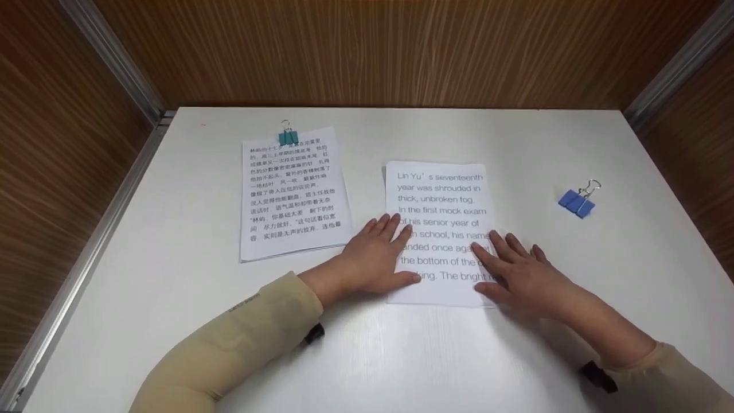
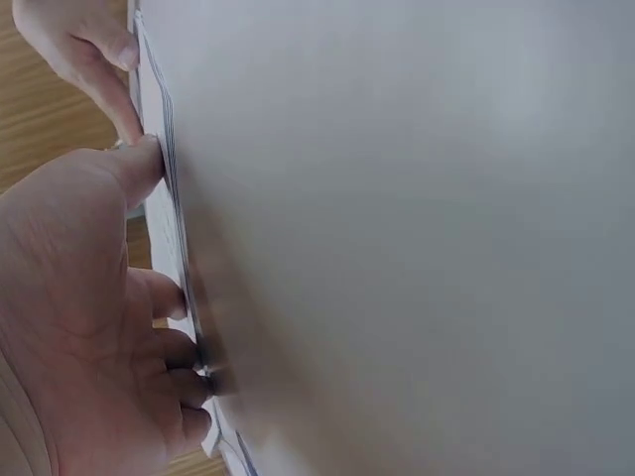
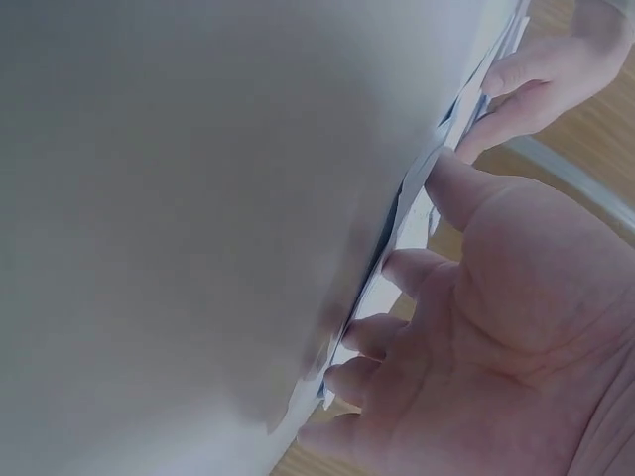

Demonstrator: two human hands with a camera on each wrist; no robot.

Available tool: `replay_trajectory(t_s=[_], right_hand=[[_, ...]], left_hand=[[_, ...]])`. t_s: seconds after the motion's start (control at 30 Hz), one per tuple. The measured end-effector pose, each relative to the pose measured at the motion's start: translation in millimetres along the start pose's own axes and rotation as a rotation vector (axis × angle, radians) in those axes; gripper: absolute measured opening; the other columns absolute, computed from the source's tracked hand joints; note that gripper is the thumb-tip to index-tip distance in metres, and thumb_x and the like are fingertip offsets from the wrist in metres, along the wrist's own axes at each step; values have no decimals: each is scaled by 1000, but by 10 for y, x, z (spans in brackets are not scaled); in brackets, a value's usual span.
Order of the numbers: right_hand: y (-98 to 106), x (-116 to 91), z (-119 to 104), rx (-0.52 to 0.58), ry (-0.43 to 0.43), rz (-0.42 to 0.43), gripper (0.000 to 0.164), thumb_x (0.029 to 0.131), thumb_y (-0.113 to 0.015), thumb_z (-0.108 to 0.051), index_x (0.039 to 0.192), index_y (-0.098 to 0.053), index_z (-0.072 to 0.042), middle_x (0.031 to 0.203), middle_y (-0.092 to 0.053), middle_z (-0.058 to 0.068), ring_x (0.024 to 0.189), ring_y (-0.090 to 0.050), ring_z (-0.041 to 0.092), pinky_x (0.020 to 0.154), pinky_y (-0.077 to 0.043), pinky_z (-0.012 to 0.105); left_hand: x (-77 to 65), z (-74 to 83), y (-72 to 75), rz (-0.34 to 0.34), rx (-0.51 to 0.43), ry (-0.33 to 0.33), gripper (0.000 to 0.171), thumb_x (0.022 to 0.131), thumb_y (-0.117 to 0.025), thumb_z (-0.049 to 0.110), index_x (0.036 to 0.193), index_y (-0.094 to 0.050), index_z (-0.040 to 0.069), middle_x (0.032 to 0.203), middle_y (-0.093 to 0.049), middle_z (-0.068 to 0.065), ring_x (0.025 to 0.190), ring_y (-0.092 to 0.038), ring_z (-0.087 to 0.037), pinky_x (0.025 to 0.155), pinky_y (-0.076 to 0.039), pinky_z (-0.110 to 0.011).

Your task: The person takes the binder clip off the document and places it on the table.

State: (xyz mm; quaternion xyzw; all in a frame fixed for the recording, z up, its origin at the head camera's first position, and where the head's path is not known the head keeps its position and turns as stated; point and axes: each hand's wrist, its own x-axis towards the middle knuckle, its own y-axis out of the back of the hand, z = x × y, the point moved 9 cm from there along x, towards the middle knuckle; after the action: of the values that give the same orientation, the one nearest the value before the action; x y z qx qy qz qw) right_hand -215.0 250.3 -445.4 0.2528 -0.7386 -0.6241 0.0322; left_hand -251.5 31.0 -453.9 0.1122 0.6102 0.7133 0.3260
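Note:
A loose stack of white sheets printed with large English text lies in the middle of the table, with no clip on it. My left hand rests on its left edge, thumb and index fingertip over the print. On the opposite edge, my right hand presses with its fingers spread. Both wrist views show the fingertips touching the stack; its sheet edges are slightly uneven, with small gaps between the layers on the right side. Neither hand grips anything.
Left of my hands lies a second stack with Chinese text, a teal binder clip on its top edge. A blue binder clip lies at the right on the white table. Wood-grain panels enclose the back and sides.

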Motion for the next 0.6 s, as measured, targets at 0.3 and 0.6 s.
replay_trajectory(t_s=[0.3, 0.6], right_hand=[[75, 38, 277, 30, -62, 0, 81, 106, -56, -56, 168, -30, -9, 170, -16, 34, 153, -13, 62, 113, -13, 85], [114, 29, 452, 53, -90, -15, 85, 106, -54, -59, 168, -28, -7, 169, -12, 37, 152, -10, 65, 111, -10, 87]], left_hand=[[376, 132, 40, -39, 8, 15, 99, 101, -46, 73, 171, -16, 11, 177, -5, -18, 163, -3, -33, 131, -2, -42], [560, 219, 96, -34, 2, 18, 98, 100, -49, 72, 171, -17, 12, 177, -6, -17, 164, -3, -31, 131, -3, -41]])
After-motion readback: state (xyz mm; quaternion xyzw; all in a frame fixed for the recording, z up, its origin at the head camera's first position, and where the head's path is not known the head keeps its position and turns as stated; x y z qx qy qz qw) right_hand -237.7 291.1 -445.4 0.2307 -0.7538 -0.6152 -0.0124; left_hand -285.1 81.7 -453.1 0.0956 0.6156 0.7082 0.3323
